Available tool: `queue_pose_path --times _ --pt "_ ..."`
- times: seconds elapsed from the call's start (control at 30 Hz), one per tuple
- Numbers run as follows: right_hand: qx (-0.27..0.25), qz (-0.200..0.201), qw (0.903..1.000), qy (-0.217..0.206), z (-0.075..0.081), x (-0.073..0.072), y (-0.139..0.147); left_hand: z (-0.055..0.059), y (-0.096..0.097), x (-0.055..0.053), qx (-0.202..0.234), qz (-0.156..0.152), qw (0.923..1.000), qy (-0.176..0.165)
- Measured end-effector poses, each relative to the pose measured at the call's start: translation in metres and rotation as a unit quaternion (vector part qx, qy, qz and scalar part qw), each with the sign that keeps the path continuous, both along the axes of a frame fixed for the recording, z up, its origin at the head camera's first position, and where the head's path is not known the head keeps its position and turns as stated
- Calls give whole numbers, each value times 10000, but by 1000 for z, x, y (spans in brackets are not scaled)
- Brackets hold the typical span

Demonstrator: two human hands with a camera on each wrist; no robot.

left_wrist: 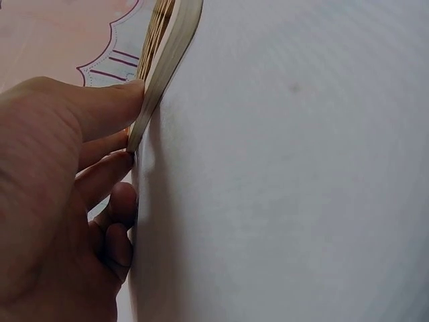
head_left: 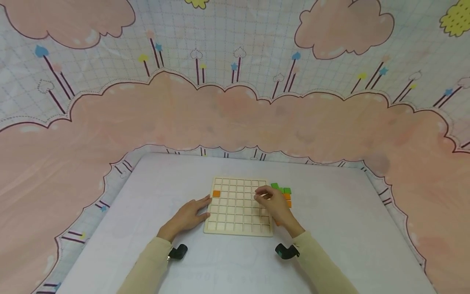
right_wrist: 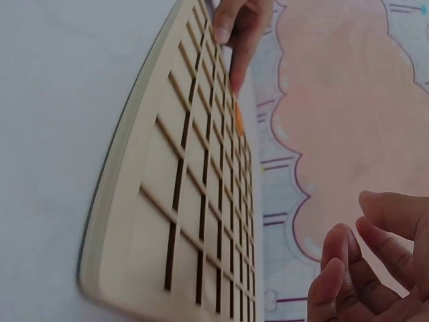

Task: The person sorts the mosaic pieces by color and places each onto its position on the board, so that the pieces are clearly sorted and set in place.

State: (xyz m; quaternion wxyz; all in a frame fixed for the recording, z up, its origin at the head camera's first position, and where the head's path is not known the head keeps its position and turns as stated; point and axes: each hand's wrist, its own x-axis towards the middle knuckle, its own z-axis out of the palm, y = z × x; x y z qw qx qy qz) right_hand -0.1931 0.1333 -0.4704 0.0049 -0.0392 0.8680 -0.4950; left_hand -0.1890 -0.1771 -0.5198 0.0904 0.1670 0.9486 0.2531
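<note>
A pale wooden grid board (head_left: 236, 218) lies flat, with one orange square tile (head_left: 216, 193) in a cell near its left edge. My left hand (head_left: 189, 214) rests against that edge, thumb and fingers spread along it. In the left wrist view, the thumb of the left hand (left_wrist: 67, 147) touches the board's rim (left_wrist: 171, 54). Over the board's right side hovers my right hand (head_left: 274, 204), its fingers loosely bent. I see nothing between the fingers of the right hand (right_wrist: 375, 255) in the right wrist view. Green tiles (head_left: 287, 190) and orange tiles (head_left: 288, 203) lie partly hidden beyond that hand.
A white table (head_left: 349, 212) carries the board and tiles. Behind it hangs a patterned cloth (head_left: 235, 118) with peach shapes. Black wrist cameras sit at both wrists, the left camera (head_left: 178, 252) and the right camera (head_left: 286, 251).
</note>
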Motion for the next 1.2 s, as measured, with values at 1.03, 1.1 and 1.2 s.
queue_pose_path --times 1.03,1.1,1.2 --pt "810 -599 9944 -306 -21 0 96 2 -1 -2 -33 -10 10000 -57" --pt "837 -626 9937 -413 -23 -1 99 2 -1 -2 -22 -18 10000 -63" --pt "945 -654 9920 -524 -25 -2 103 1 0 -2 -15 -28 10000 -63"
